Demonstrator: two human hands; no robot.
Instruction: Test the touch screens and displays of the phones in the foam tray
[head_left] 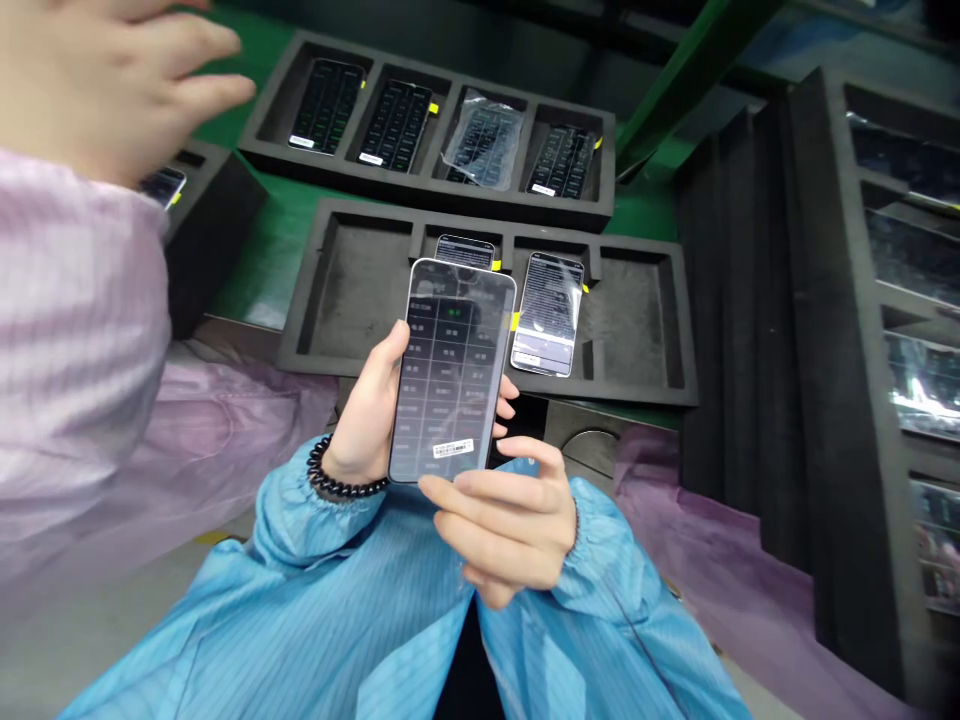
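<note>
A smartphone with a dark grid on its screen and a white label near its bottom stands upright in front of me. My left hand grips its left side from behind; a black bead bracelet sits on that wrist. My right hand is curled at the phone's bottom edge, thumb on the lower corner. Just beyond lies a black foam tray with two phones in its middle slots, one with a pale screen.
A second black foam tray farther back holds several phones, one in a plastic bag. A co-worker's hand and pink striped sleeve reach in at upper left. Stacked dark racks stand at right on the green surface.
</note>
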